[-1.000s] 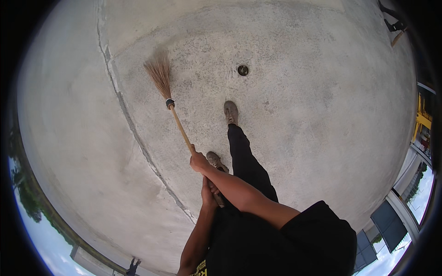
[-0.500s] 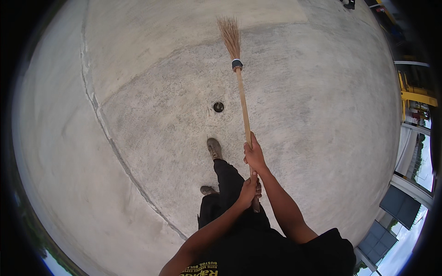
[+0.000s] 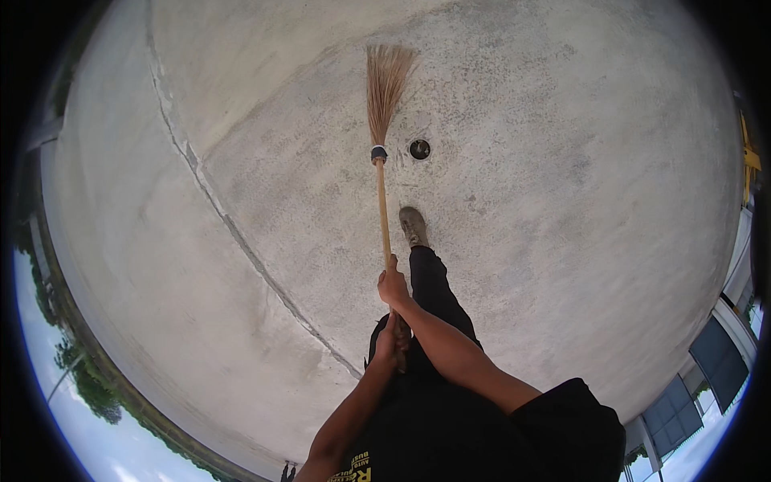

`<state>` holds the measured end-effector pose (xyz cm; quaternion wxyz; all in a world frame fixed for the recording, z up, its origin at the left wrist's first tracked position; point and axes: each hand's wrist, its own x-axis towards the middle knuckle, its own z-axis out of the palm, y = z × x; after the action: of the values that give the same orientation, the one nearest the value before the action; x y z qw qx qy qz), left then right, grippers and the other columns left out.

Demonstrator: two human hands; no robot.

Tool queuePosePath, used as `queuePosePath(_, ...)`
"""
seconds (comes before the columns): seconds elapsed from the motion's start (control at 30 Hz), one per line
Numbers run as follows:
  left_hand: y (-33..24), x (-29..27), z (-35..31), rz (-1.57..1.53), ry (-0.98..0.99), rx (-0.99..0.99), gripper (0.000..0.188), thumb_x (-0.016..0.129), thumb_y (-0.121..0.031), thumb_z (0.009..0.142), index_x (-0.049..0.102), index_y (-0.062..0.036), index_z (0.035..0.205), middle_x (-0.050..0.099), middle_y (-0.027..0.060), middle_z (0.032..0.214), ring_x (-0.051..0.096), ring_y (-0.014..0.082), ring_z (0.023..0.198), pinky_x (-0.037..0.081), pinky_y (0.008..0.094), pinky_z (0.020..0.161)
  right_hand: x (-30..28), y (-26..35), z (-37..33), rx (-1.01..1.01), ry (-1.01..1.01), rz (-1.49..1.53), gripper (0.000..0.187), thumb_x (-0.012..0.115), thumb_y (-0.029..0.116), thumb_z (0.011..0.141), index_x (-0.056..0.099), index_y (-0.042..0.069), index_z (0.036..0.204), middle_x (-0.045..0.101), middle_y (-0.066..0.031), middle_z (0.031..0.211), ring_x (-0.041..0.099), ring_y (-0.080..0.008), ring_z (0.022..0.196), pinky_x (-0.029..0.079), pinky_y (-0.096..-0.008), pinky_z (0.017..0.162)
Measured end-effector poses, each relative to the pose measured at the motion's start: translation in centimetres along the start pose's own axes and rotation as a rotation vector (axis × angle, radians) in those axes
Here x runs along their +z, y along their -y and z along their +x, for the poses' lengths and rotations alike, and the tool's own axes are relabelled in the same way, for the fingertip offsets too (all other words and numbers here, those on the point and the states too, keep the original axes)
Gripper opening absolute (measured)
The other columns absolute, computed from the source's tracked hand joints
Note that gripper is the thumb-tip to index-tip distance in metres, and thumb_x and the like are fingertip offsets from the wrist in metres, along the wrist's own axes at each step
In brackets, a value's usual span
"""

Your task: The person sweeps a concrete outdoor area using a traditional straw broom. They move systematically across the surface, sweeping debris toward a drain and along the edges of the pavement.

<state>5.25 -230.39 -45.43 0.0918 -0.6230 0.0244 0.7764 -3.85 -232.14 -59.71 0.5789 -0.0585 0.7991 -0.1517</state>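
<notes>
A stick broom (image 3: pixel 382 201) with a pale wooden handle, a dark band and a fan of thin brown bristles points away from me over the concrete floor (image 3: pixel 562 201). My right hand (image 3: pixel 393 286) wraps round the middle of the handle. Lower down, close to my body, my left hand (image 3: pixel 389 344) grips the handle near its end. The bristles spread out at the far end, up and left of a round dark hole (image 3: pixel 420 149) in the floor. Whether the tips press on the concrete is hard to tell.
My shoe (image 3: pixel 414 227) stands just short of the hole. A long crack-like joint (image 3: pixel 249 253) runs across the concrete on the left. At the right rim are grey panels (image 3: pixel 719 361) and a yellow frame (image 3: pixel 751 157); greenery (image 3: pixel 88 386) lies beyond the left edge.
The broom has swung from right to left past the hole, both hands moving left with it. Its bristles fan wider now. My view has turned, and one shoe is out of sight.
</notes>
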Motion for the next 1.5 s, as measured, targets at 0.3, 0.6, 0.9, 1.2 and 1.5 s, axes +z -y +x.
queuePosePath(0.3,-5.2,7.3,1.8,-0.162,0.155,0.496,0.073,0.035,-0.071,0.109,0.057,-0.0050,0.131,0.068,0.0107,0.116,0.070,0.0258,0.106,0.058,0.0434,0.094,-4.7,15.0,1.5,-0.612,0.305,-0.069,0.045,0.059,0.014,0.101,0.054,0.003,0.144,0.075,-0.0265,0.095,0.076,-0.0416,0.082,0.057,-0.0529,0.066)
queuePosePath(0.6,-6.6,15.7,-1.2,0.208,0.538,0.047,0.046,0.053,-0.055,0.111,0.052,-0.0130,0.094,0.052,-0.0014,0.076,0.050,0.0104,0.062,0.041,0.0300,0.056,-25.1,10.2,-6.4,-0.375,-0.252,0.707,0.069,0.051,0.009,0.110,0.025,0.023,0.172,0.046,0.0004,0.083,0.046,-0.0087,0.063,0.046,-0.0266,0.049)
queuePosePath(0.9,-25.6,9.5,6.0,0.325,0.561,-0.069,0.029,0.066,-0.029,0.108,0.053,-0.0131,0.088,0.044,-0.0071,0.066,0.040,0.0032,0.050,0.034,0.0238,0.047,-18.0,17.7,8.1,-0.112,-0.482,0.955,0.050,0.047,0.003,0.103,0.034,0.003,0.151,0.046,-0.0036,0.074,0.044,-0.0122,0.052,0.046,-0.0308,0.044)
queuePosePath(1.2,-27.3,-12.9,-4.1,-0.766,0.247,0.328,0.022,0.057,-0.031,0.113,0.057,-0.0127,0.101,0.039,-0.0082,0.068,0.034,0.0009,0.050,0.032,0.0187,0.045,16.7,34.7,6.8,-0.347,0.246,-0.101,0.075,0.051,0.012,0.106,0.011,0.005,0.169,0.072,-0.0264,0.085,0.073,-0.0386,0.066,0.056,-0.0488,0.057)
queuePosePath(1.5,-33.7,-1.3,-6.8,-0.593,0.105,0.582,0.048,0.035,-0.051,0.118,0.059,-0.0088,0.116,0.062,0.0022,0.090,0.063,0.0156,0.079,0.057,0.0353,0.074,6.9,45.9,2.2,-0.538,0.492,-0.079,0.046,0.060,0.016,0.106,0.053,0.001,0.149,0.065,-0.0095,0.081,0.061,-0.0170,0.052,0.050,-0.0382,0.050)
